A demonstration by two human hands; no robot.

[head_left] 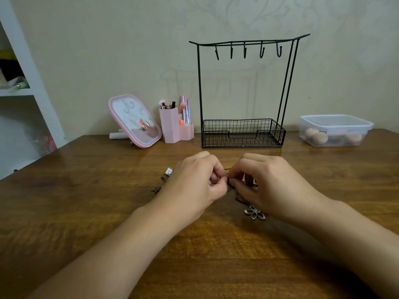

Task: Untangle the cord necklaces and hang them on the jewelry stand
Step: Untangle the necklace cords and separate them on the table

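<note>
Pink things stand at the back left of centre — a tilted mirror (135,120) and a brush holder (175,126). On the wooden table (86,212), mid-frame, the left hand (194,180) and right hand (265,182) meet, fingers curled, both pinching the dark cord necklaces (229,182) tangled between them; a flower pendant (254,212) lies just below. Behind, upper centre-right, the black wire jewelry stand (244,91) shows bare hooks — a lidded plastic box (335,130) sits at far right.

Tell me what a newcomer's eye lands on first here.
Two hands, the left hand and right hand, pinch a dark cord tangle at the table's centre, a flower pendant lying just below. Behind stands the black wire jewelry stand, its hooks bare.
</note>
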